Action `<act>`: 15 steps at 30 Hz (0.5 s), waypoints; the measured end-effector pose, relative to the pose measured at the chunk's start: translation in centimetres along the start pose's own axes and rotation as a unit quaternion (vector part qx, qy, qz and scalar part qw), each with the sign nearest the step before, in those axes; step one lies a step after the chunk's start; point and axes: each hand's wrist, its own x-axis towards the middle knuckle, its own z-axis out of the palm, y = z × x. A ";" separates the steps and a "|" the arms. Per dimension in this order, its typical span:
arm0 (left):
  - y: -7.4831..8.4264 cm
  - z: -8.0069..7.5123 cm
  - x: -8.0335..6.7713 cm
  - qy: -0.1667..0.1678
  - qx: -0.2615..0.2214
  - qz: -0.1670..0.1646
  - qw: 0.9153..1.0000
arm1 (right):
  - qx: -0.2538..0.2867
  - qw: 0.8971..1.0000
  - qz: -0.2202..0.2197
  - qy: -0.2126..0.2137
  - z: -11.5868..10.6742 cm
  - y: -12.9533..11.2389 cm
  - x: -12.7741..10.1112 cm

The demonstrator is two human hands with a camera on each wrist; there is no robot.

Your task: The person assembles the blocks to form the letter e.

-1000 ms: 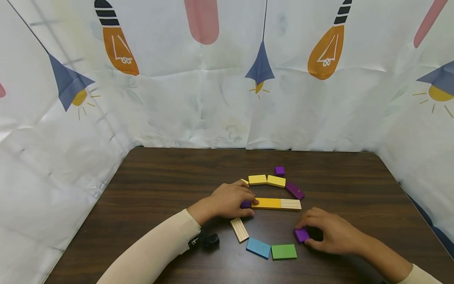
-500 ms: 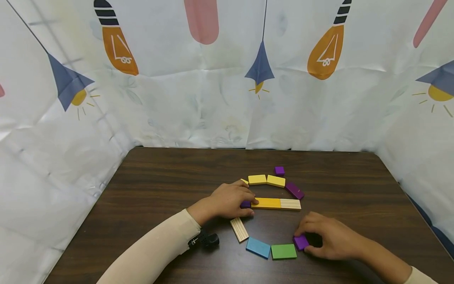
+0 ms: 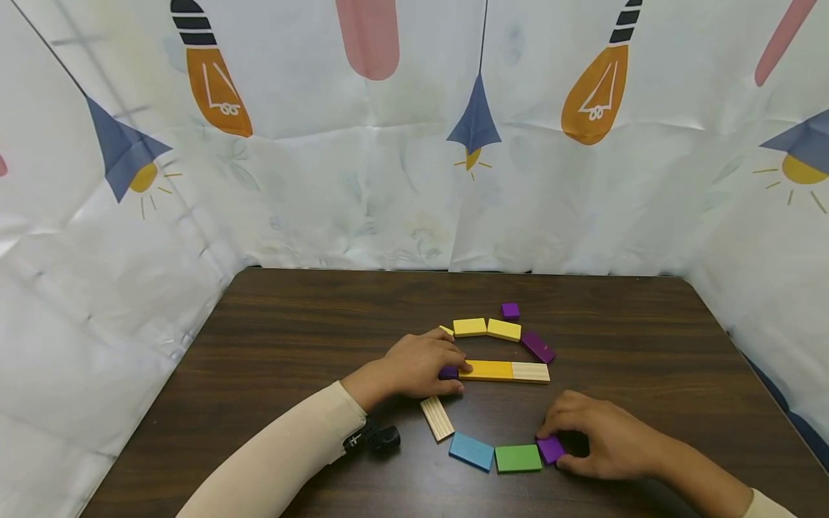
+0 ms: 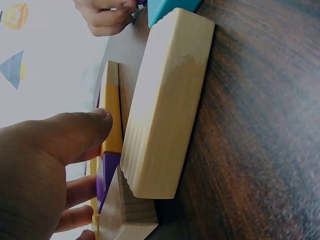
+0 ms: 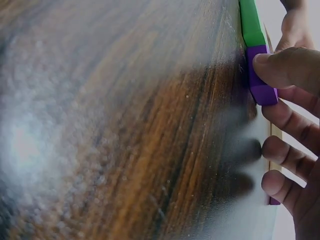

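A small purple block [image 3: 551, 450] is pinched between the thumb and fingers of my right hand [image 3: 599, 439]. Its left end touches a green block [image 3: 518, 459], and in the right wrist view the purple block [image 5: 259, 75] also meets the green one on the table. My left hand [image 3: 424, 365] rests over the left end of a straight row, with relaxed fingers on an orange-yellow block [image 3: 487, 370] and a dark purple block [image 3: 449, 373]. Plain wooden blocks [image 4: 167, 105] lie beside it, one partly hidden from above by the hand.
A blue block [image 3: 471, 452] lies left of the green one. Farther back, yellow blocks [image 3: 469, 328] and a dark purple block [image 3: 537, 347] form an arc. A loose purple cube [image 3: 510, 311] sits behind them. The brown table [image 3: 311, 309] ends at a printed curtain [image 3: 388, 194].
My right hand has drawn the purple block toward me and turned it slightly, bringing it against the green block's right end. The left hand has stayed where it was.
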 end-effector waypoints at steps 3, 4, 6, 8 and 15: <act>0.0 0.0 0.0 -0.001 -0.001 0.000 1.000 | 0.000 1.000 -0.003 -0.002 0.1 0.0 0.0; 0.0 0.0 0.0 -0.001 -0.001 -0.001 1.000 | -0.003 1.000 -0.002 -0.002 0.1 0.0 0.0; 0.0 0.0 0.0 -0.002 -0.001 -0.002 1.000 | -0.006 1.000 -0.002 -0.002 0.2 -0.1 0.0; 0.0 0.1 0.0 -0.002 -0.001 -0.002 1.000 | -0.008 1.000 -0.003 -0.002 0.2 -0.1 0.0; -0.1 0.1 0.0 0.002 0.002 0.001 1.000 | -0.011 1.000 -0.006 -0.002 0.2 -0.1 0.0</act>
